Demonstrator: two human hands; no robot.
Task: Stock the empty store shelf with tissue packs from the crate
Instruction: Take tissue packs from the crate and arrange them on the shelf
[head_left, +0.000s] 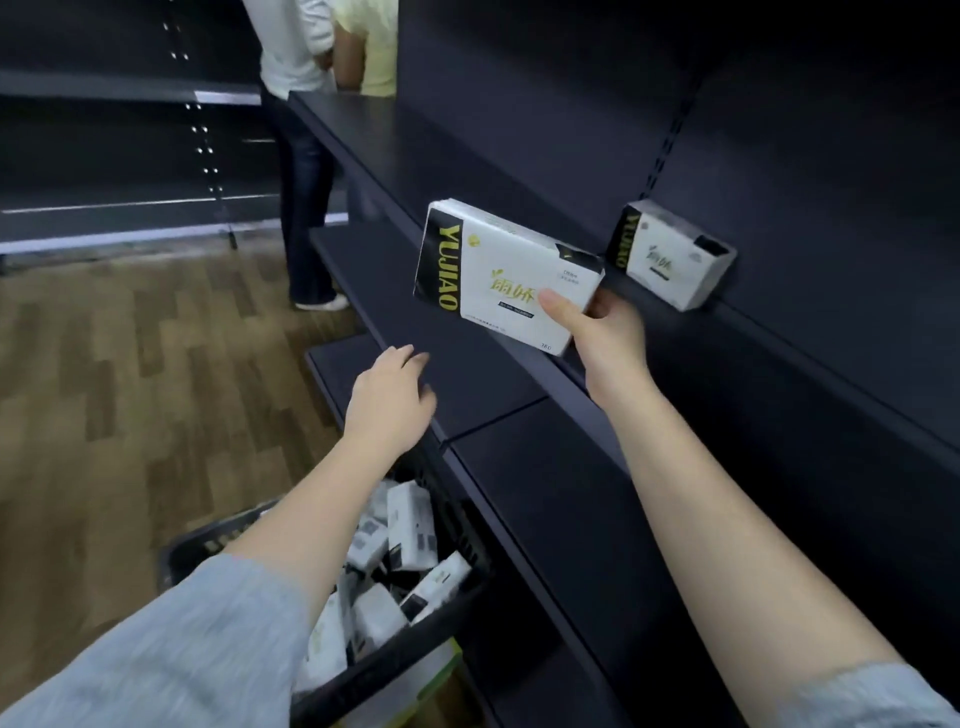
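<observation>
My right hand grips the lower right corner of a white, black and gold tissue pack, holding it tilted in the air in front of the dark shelf. A second tissue pack stands on that shelf against the back panel, to the right of the held one. My left hand hovers empty with fingers loosely spread over the edge of a lower shelf board, above the crate. The black crate sits on the floor below, holding several more tissue packs.
Dark shelving runs along the right with several bare boards at different heights. Two people stand at the far end of the shelf. Wood-pattern floor lies to the left, with another dark shelf unit beyond.
</observation>
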